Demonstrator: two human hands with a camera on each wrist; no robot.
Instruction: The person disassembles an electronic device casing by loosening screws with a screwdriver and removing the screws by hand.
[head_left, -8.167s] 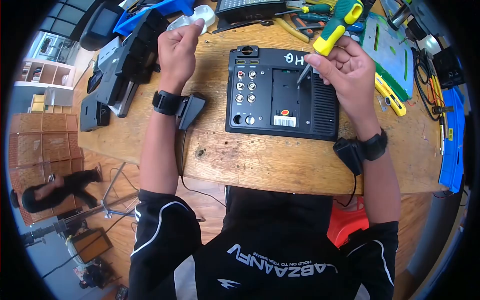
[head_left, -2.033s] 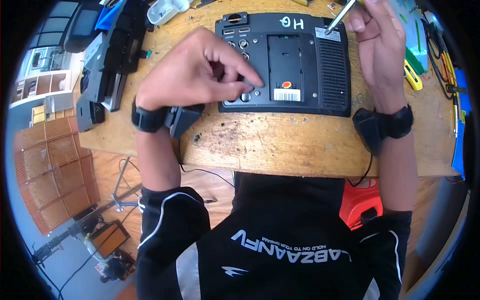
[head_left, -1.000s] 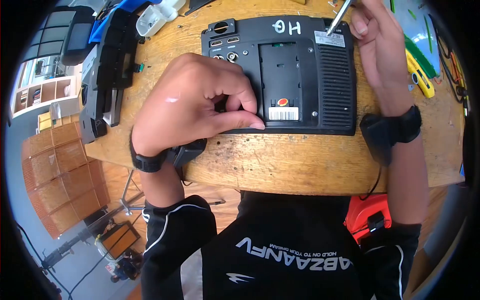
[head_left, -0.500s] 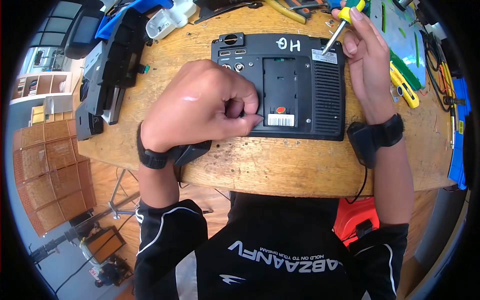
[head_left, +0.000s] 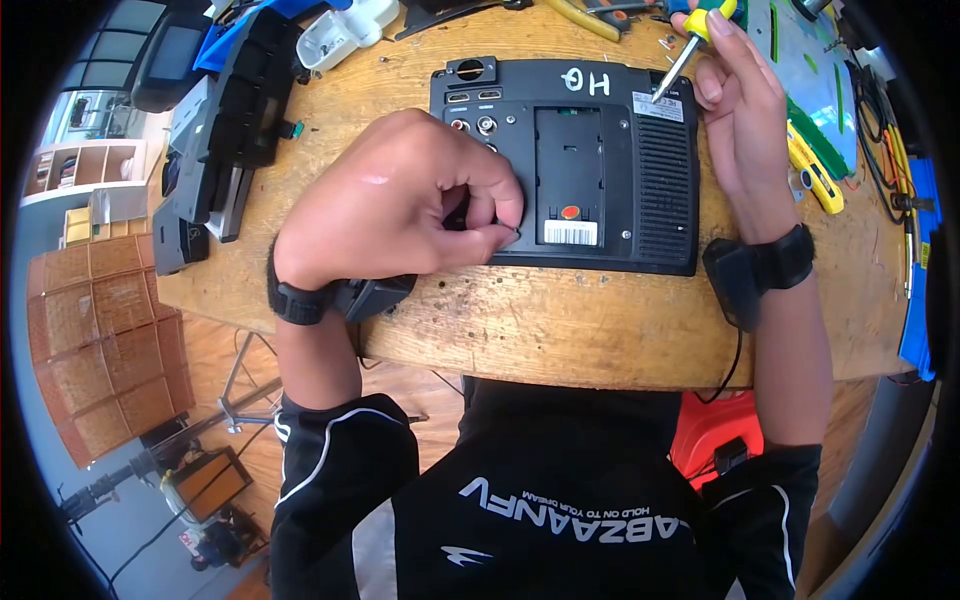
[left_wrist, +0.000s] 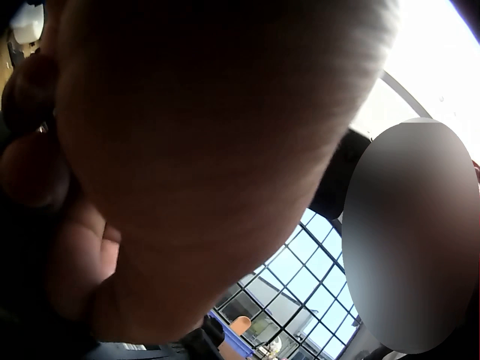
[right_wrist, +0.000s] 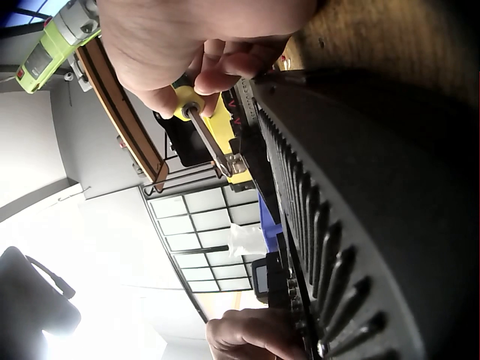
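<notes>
A black device point(head_left: 660, 190) marked HQ lies back side up on the wooden bench. Over its lower left corner, my left hand point(head_left: 400, 205) has thumb and index fingertip curled together, with a small dark piece at the thumb tip, too small to identify. The palm hides most of the round connectors. My right hand point(head_left: 745, 130) holds a green and yellow screwdriver point(head_left: 683, 62) off the device's upper right, its blade slanting over the white label. In the right wrist view, fingers grip the screwdriver's yellow collar point(right_wrist: 187, 103) beside the vented casing point(right_wrist: 330, 180).
Black equipment point(head_left: 235, 120) stands at the left with a white tray point(head_left: 335, 40) behind it. A yellow cutter point(head_left: 815, 172), green-edged board point(head_left: 815, 75), cables and blue bin point(head_left: 920, 270) lie to the right. Bare wood point(head_left: 560, 330) shows along the front edge.
Since about eight seconds ago, my left hand has come down from beside the device onto its lower left corner. The screwdriver has left the central recess for the label. Lately both hands have barely moved.
</notes>
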